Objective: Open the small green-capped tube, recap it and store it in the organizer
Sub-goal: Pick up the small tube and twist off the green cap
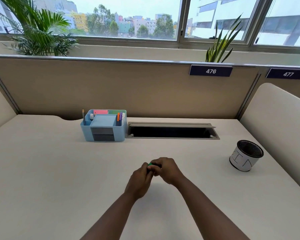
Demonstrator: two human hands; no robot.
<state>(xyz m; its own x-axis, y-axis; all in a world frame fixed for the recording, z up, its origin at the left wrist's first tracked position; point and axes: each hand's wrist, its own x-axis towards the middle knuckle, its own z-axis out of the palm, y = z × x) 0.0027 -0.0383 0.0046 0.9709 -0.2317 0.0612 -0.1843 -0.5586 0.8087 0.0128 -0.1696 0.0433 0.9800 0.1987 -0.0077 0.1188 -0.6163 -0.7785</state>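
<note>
With only its green cap [150,164] peeking out, I see the tube pinched between both hands above the middle of the desk [59,170]. My left hand [141,177] curls around the cap end, my right hand [165,168] closes over the body. The blue organizer [104,126] sits well behind, the mesh cup [246,155] far right.

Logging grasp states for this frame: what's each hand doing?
Left hand: closed on the green-capped tube.
Right hand: closed on the same tube; cap on or off cannot be told.
</note>
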